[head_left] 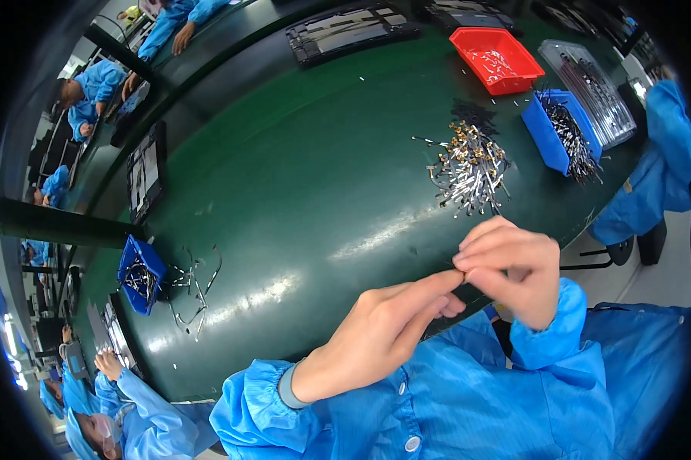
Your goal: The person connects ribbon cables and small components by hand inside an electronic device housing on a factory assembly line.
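Observation:
My left hand (380, 333) and my right hand (518, 268) meet at the fingertips over the near edge of the green table. Both are closed in a pinch, and whatever sits between the fingertips is too small to make out. My right hand is slightly blurred. Just beyond the hands lies a loose pile of short cables (472, 169), black and silver with brass-coloured ends. Behind the pile, a cluster of small black pieces (474, 115) rests on the tabletop.
A red bin (514, 75) holds small white pieces. Beside it stand a blue bin (543, 136) of cables and a clear tray (610, 115). Another blue bin (152, 264) and scattered cables (196, 295) lie left. Several people in blue work around the table.

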The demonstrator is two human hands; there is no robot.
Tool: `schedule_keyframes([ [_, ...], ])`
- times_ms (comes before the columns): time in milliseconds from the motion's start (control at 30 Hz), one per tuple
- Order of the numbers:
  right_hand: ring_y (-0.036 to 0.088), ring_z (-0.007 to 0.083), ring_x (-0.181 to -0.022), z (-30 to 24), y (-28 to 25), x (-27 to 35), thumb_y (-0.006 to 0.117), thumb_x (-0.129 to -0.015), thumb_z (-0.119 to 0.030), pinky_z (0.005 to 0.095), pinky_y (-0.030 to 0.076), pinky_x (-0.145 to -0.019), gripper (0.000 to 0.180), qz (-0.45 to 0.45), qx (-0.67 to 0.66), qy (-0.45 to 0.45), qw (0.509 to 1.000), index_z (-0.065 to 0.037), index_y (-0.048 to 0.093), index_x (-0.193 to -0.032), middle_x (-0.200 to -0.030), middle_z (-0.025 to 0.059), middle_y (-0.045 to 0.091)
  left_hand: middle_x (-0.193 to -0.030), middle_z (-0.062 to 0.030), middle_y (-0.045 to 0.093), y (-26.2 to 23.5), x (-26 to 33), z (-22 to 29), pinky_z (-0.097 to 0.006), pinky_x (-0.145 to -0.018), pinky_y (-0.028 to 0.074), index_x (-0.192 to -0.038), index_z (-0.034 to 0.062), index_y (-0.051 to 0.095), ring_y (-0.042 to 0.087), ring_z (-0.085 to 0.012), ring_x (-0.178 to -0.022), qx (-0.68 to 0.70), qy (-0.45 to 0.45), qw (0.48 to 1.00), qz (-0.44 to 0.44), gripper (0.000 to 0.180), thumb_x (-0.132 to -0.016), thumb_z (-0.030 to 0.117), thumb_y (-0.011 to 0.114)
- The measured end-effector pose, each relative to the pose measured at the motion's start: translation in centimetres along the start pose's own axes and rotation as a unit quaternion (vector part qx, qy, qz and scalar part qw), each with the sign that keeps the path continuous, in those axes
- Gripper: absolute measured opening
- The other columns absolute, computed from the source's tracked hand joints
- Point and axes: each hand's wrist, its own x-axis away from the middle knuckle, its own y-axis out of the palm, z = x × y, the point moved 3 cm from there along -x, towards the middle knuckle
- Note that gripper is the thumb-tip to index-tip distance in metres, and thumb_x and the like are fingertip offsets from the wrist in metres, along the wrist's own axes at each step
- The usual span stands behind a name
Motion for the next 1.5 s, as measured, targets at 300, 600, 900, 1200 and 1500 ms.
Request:
schedule_keyframes([
  [300, 0.069, 0.0267, -0.081, -1.8, 0.7, 0.1, 0.078, -0.071, 0.002, 0.0335, 0.057, -0.070, 0.026, 0.058, 0.139, -0.076, 0.986, 0.000, 0.073, -0.095, -0.095, 0.0124, 0.070, -0.092, -0.0145, 0.072, 0.5, -0.2, -0.2, -0.031, -0.074, 0.059, -0.109, -0.0047, 0.063, 0.072, -0.0220, -0.083, 0.084, -0.034, 0.993, 0.077, 0.017, -0.096, 0.005, 0.057],
  [600, 0.071, 0.0231, -0.077, -1.0, -0.9, -2.7, 0.073, -0.073, 0.003, 0.0316, 0.057, -0.070, 0.011, -0.009, 0.024, -0.071, 0.997, 0.001, 0.072, -0.084, -0.083, 0.0133, 0.071, -0.077, -0.0145, 0.067, -1.4, -1.7, 1.1, -0.036, -0.060, 0.054, -0.100, 0.0003, 0.065, 0.067, -0.0304, -0.069, -0.244, 0.235, 0.935, 0.101, 0.013, -0.088, 0.006, 0.064],
  [900, 0.069, 0.0361, -0.079, 21.4, -17.3, -15.5, 0.079, -0.071, -0.009, 0.0398, 0.056, -0.071, 0.019, 0.000, 0.476, 0.149, 0.867, 0.004, 0.067, -0.079, -0.081, 0.0223, 0.067, -0.102, -0.0099, 0.070, -18.2, -12.1, -4.4, -0.028, -0.083, 0.054, -0.106, -0.0027, 0.067, 0.067, -0.0164, -0.097, 0.074, 0.085, 0.931, 0.348, 0.025, -0.100, 0.019, 0.055],
  [1200, 0.065, 0.0376, -0.096, 20.7, -8.4, -25.7, 0.078, -0.074, -0.015, 0.0428, 0.053, -0.084, 0.032, -0.020, 0.458, -0.089, 0.884, -0.001, 0.069, -0.101, -0.102, 0.0212, 0.067, -0.098, -0.0038, 0.071, -28.3, -17.6, -13.8, -0.027, -0.091, 0.042, -0.095, 0.0045, 0.075, 0.060, -0.0127, -0.097, 0.028, 0.077, 0.872, 0.483, 0.019, -0.096, 0.017, 0.060],
  [1500, 0.053, 0.0497, -0.110, 34.8, 1.9, -31.4, 0.062, -0.089, -0.031, 0.0535, 0.043, -0.094, 0.064, 0.020, 0.408, 0.230, 0.883, -0.004, 0.040, -0.143, -0.115, 0.0304, 0.059, -0.099, -0.0080, 0.072, -27.6, -22.6, -15.4, -0.027, -0.091, 0.045, -0.091, 0.0013, 0.076, 0.064, -0.0176, -0.099, 0.052, -0.061, 0.899, 0.430, 0.017, -0.086, 0.007, 0.062],
])
